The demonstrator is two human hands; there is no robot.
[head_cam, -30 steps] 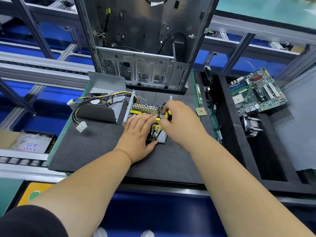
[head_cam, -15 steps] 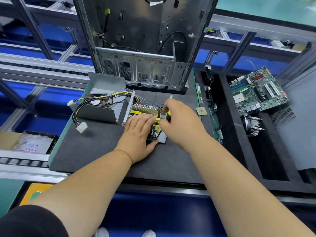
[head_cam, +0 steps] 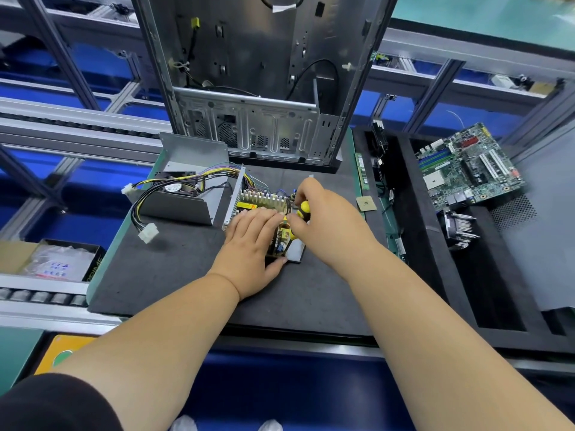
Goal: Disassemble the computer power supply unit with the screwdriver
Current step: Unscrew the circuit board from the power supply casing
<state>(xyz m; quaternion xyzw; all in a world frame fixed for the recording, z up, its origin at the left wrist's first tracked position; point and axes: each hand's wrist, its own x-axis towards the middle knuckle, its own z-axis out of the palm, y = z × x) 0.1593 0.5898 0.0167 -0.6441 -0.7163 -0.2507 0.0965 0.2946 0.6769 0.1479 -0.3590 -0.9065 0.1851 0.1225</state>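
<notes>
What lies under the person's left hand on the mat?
The left hand presses flat on the power supply's circuit board; its heatsink and yellow parts show around it. What sits under the palm is covered.

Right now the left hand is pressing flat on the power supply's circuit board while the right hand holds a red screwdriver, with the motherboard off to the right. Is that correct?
Nearly. The screwdriver is yellow and black, not red, as the head view shows. The rest holds: the left hand presses flat on the circuit board, the right hand grips the screwdriver, and the motherboard lies off to the right.
</notes>
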